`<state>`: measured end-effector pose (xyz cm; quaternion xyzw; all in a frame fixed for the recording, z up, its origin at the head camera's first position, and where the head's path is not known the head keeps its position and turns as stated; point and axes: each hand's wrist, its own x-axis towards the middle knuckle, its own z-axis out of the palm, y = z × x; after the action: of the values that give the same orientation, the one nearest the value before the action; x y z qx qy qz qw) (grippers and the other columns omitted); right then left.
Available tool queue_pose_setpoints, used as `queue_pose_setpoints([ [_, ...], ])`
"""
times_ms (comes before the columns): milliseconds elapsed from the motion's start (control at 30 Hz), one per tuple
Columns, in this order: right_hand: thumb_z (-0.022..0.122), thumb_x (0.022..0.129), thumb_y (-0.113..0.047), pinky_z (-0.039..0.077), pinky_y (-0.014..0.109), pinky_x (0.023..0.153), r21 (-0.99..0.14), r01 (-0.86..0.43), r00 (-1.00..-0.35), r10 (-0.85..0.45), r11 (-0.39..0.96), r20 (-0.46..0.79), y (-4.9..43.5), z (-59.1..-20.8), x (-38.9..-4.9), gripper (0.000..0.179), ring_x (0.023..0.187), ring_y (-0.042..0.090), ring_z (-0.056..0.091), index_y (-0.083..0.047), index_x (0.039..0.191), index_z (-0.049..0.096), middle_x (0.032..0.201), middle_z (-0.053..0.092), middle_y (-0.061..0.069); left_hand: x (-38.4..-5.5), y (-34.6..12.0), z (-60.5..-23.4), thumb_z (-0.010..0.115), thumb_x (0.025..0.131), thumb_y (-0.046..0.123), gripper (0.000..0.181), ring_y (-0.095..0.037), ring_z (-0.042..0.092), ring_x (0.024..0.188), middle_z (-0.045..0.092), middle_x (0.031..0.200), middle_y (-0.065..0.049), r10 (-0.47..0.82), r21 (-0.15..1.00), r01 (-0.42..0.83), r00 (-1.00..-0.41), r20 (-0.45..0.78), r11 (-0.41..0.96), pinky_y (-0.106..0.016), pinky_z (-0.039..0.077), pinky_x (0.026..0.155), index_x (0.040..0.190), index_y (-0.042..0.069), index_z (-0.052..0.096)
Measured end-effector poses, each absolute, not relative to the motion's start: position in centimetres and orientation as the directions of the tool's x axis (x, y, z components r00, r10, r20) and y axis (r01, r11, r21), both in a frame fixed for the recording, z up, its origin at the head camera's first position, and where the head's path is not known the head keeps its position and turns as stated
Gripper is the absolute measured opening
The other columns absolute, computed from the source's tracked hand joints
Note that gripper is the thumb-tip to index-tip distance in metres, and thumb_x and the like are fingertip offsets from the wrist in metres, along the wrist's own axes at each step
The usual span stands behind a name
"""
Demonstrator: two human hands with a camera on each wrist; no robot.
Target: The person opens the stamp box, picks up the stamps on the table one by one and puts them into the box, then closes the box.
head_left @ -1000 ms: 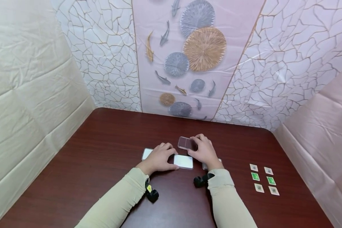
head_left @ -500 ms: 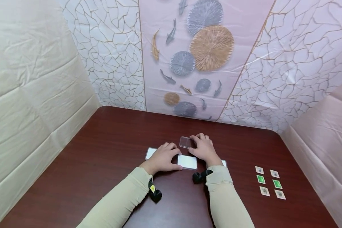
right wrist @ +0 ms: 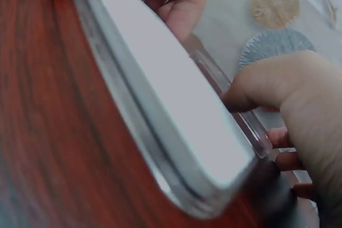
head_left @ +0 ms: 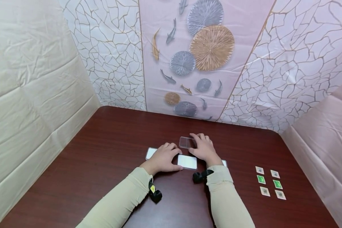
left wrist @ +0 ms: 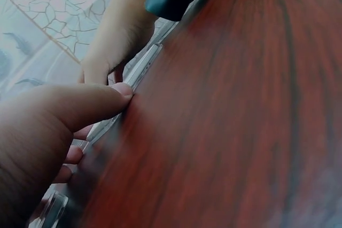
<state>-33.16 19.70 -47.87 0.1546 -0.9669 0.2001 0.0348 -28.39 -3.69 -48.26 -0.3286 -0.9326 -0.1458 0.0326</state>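
Observation:
A shallow clear case with a white top (head_left: pixel 187 162) lies on the dark red table in front of me. My left hand (head_left: pixel 163 158) holds it by its left end, thumb at the near edge and fingers at the far side; the left wrist view shows the thumb tip on its rim (left wrist: pixel 144 65). Just behind lies a clear plastic lid (head_left: pixel 184 142). My right hand (head_left: pixel 204 148) spans the lid's right end, with the thumb at its near edge and the index finger at its far edge. The palm hides that end in the head view.
Another white-topped case (head_left: pixel 150 153) is partly hidden behind my left hand, and a third (head_left: pixel 224 163) peeks out past my right wrist. Several small square picture tiles, among them a green tile (head_left: pixel 261 179), lie in two columns on the right. Fabric walls surround the table (head_left: pixel 74 171).
The head view has shifted a little, sliding the scene to the right. My right index finger has moved slightly away toward the lid's far edge; the left hand stays at the white-topped case.

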Motion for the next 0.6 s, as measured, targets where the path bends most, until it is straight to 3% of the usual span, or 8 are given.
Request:
queue_pose_setpoints([
  [167,0.066,0.092,-0.033,0.043,0.055,0.1,-0.468,-0.367,-0.923,-0.253,0.804,0.288,22.6,-47.5,-32.0,0.058,0.121,0.033,0.051,-0.018,0.146,0.051,0.128,0.057,0.011,-28.0,-2.8,-48.4,0.068,0.082,0.065,0.066,-0.021,0.049,0.113,0.056,0.123,0.0,0.591,0.226,0.616,-0.787,0.175,0.754,-0.04,0.039,0.106,0.132,0.022,0.062],
  [300,0.067,0.093,-0.026,0.043,0.054,0.098,-0.495,-0.416,-0.896,-0.251,0.763,0.366,25.7,-47.5,-30.5,0.05,0.115,0.03,0.054,-0.015,0.14,0.056,0.117,0.062,0.007,-27.5,-1.7,-48.4,0.068,0.08,0.065,0.069,-0.022,0.049,0.113,0.055,0.118,-0.002,0.57,0.21,0.613,-0.788,0.232,0.762,-0.041,0.034,0.11,0.131,0.02,0.062],
  [600,0.074,0.087,-0.032,0.043,0.055,0.096,-0.384,-0.513,-0.855,-0.414,0.768,0.312,30.5,-48.2,-27.0,0.06,0.113,0.03,0.053,-0.008,0.139,0.057,0.122,0.06,0.009,-26.2,2.1,-48.2,0.065,0.085,0.062,0.067,-0.023,0.047,0.128,0.056,0.13,-0.003,0.605,0.118,0.643,-0.757,0.246,0.757,-0.045,0.027,0.118,0.134,0.016,0.061],
])
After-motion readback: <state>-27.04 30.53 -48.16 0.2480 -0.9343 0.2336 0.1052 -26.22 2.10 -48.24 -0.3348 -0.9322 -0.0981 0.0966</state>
